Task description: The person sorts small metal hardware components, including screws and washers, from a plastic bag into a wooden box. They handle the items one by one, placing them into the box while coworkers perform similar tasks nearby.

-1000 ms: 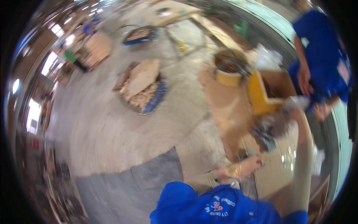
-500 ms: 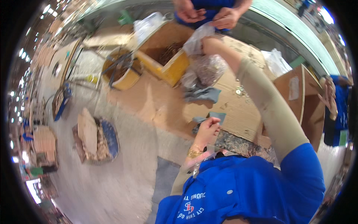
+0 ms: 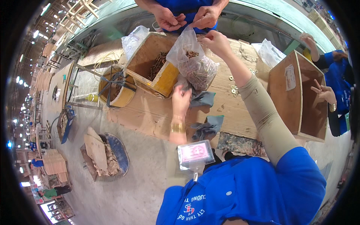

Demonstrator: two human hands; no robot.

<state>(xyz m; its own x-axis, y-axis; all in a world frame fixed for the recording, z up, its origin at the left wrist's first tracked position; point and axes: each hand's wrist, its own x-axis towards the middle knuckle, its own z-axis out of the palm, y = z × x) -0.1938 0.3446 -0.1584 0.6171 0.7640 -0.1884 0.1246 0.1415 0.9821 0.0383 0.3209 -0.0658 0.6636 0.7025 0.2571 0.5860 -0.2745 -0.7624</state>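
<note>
A clear plastic bag (image 3: 195, 65) full of brown screws hangs over a wooden workbench (image 3: 150, 112). My right hand (image 3: 215, 41) pinches its top edge and holds it up. My left hand (image 3: 182, 99) is under the bag, against its lower side, fingers curled. Another person's two hands (image 3: 185, 18) are at the bag's mouth from across the bench. A grey cloth glove (image 3: 204, 98) lies just right of my left hand, a second one (image 3: 208, 127) nearer me.
A yellow-sided wooden box (image 3: 157, 67) of screws stands left of the bag, a round yellow bucket (image 3: 114, 92) further left. Washers (image 3: 234, 88) lie loose on the bench. An open wooden crate (image 3: 300, 97) stands at right, where another person's hand (image 3: 324, 93) reaches.
My head has turned toward the bench, so the view swung. The bag is lifted higher by my right hand, and my left hand has come up from the bench edge to the bag's underside.
</note>
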